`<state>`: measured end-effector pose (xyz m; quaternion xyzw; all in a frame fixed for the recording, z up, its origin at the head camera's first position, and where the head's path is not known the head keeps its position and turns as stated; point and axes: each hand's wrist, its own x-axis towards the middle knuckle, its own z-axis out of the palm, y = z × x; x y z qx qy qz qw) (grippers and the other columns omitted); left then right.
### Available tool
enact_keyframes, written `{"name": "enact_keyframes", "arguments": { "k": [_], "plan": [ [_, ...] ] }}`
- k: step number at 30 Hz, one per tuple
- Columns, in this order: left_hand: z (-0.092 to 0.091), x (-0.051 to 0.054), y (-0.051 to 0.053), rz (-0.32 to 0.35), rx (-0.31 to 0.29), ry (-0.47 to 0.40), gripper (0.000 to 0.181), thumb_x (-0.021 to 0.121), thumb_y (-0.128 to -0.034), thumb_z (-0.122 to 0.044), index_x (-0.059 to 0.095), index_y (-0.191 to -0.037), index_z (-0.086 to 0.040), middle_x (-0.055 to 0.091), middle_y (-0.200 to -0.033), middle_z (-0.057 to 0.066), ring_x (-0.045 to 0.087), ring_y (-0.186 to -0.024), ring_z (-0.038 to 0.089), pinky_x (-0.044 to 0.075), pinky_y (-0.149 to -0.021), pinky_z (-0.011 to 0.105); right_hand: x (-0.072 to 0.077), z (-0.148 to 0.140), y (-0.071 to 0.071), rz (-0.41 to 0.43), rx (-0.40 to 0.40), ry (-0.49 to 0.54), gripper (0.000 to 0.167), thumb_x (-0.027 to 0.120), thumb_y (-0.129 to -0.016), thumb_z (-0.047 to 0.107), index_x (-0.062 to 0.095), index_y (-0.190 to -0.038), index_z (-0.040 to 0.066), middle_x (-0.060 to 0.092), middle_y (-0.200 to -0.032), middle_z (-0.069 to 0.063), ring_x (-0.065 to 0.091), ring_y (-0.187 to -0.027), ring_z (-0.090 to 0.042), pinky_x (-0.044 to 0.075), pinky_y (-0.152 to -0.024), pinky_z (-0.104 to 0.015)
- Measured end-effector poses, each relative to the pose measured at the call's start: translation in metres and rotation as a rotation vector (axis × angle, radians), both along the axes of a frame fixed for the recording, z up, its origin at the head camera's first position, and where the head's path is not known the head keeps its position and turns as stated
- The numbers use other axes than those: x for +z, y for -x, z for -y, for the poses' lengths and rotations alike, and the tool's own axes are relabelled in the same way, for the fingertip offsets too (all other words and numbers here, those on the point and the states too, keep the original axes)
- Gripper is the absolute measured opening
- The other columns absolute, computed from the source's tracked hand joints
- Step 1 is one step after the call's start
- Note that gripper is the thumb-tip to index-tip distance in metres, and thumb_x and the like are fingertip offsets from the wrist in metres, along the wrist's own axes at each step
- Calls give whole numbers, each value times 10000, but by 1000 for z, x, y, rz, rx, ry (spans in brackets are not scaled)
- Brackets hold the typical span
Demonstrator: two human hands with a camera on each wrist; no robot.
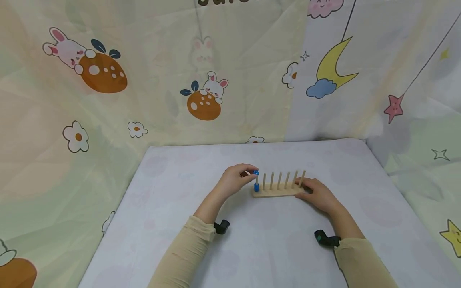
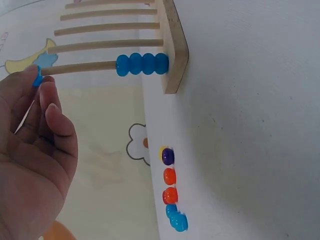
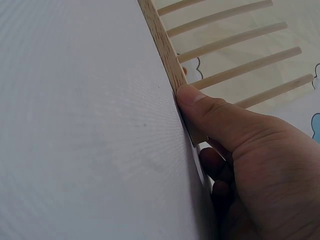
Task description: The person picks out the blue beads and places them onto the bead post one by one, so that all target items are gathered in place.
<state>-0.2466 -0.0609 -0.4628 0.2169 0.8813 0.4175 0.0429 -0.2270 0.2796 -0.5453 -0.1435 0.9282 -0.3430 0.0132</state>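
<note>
A wooden peg rack (image 1: 275, 193) with a row of upright pegs stands on the table. Several blue beads (image 2: 142, 64) are stacked at the foot of its leftmost peg. At that peg's tip, my left hand (image 1: 235, 179) pinches another blue bead (image 2: 37, 76) between thumb and fingers; whether the tip has entered its hole I cannot tell. My right hand (image 1: 318, 195) grips the right end of the base, with the thumb (image 3: 192, 95) on its front edge. The other pegs (image 3: 252, 66) are bare.
In the left wrist view, loose beads lie in a line on the white tabletop (image 1: 263, 248): a purple bead (image 2: 168, 157) by a yellow one, orange beads (image 2: 170, 176) and blue beads (image 2: 178, 221). A printed cloth (image 1: 245, 100) hangs behind the table.
</note>
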Motion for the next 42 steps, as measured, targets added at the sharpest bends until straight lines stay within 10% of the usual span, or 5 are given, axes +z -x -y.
{"name": "enact_keyframes", "arguments": {
  "k": [42],
  "plan": [
    [-5, -37, 3, 95, 7, 54, 261, 699, -924, -346, 702, -1170, -262, 676, -1039, -88, 606, -888, 80, 500, -730, 223, 1, 0, -1, 13, -7, 1, 521, 736, -875, 407, 606, -1323, 175, 589, -1327, -160, 493, -1251, -385, 352, -1051, -606]
  ]
}}
